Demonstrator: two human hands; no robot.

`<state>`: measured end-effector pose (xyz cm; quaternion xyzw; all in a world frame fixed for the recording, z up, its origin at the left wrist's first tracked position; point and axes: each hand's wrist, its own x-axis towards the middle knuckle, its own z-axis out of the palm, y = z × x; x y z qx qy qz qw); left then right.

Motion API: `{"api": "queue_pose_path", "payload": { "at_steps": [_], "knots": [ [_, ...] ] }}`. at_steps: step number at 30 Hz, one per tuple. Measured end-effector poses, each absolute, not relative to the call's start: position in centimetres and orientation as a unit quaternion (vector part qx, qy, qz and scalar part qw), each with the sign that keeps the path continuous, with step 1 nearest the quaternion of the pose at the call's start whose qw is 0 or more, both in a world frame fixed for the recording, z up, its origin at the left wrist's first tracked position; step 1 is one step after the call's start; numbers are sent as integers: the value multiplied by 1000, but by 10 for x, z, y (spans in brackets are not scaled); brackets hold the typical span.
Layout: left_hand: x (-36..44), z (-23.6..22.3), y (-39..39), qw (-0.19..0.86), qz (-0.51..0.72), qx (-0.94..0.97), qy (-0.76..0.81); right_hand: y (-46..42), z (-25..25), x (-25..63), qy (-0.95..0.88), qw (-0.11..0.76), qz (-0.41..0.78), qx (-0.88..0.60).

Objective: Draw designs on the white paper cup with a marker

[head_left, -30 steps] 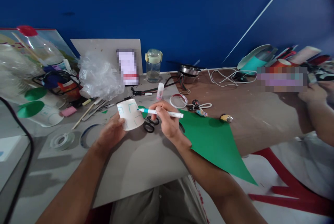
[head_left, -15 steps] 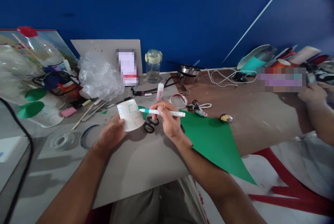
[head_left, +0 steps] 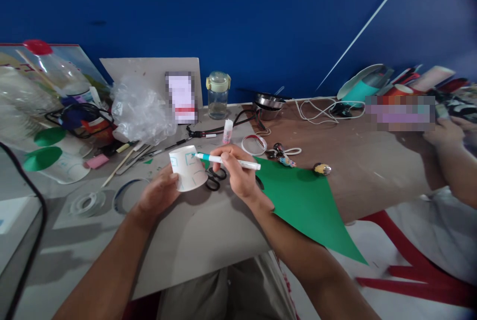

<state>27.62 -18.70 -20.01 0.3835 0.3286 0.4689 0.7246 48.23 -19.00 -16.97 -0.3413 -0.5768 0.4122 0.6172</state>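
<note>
A white paper cup (head_left: 189, 173), upside down and slightly tilted, is gripped by my left hand (head_left: 161, 190) at its left side. Teal outlines of squares and lines mark its wall. My right hand (head_left: 238, 171) pinches a white marker with a teal band (head_left: 244, 163), its tip at the drawn square near the cup's upper right. Black-handled scissors (head_left: 214, 179) lie behind the cup, between both hands, their blades hidden. A green sheet of paper (head_left: 305, 205) lies partly under my right forearm. The glue stick (head_left: 227, 132) stands just beyond my right hand.
A clear bottle (head_left: 218, 96), a phone (head_left: 181, 99) and a crumpled plastic bag (head_left: 139, 109) stand along the back. Tape rolls (head_left: 87, 204) and cups with green tops (head_left: 70, 168) are at left. Another person's hand (head_left: 445, 133) is at far right.
The square on the cup has gained teal strokes inside it, around the marker's tip. The cup has tilted a little, and the right hand with the marker has shifted slightly left.
</note>
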Motion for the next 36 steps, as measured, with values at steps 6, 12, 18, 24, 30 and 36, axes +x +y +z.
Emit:
{"api": "queue_pose_path", "payload": {
  "at_steps": [6,12,18,24,30,36],
  "knots": [
    [277,-197,-188,724,463,379,342,-188,-176,482,-538,650,424,-329],
    [276,-197,-188,738,439,387,337,-182,-179,479,-528,608,437,-400],
    [280,-196,-190,761,433,396,277,-178,-189,475,-511,532,544,-400],
    [282,-198,-190,773,408,405,270,-176,-192,473,-474,499,606,-398],
    [287,-198,-191,745,408,446,281,-177,-189,471,-463,528,561,-437],
    [295,-200,-191,660,412,520,351,-186,-182,465,-492,532,493,-481]
  ]
}}
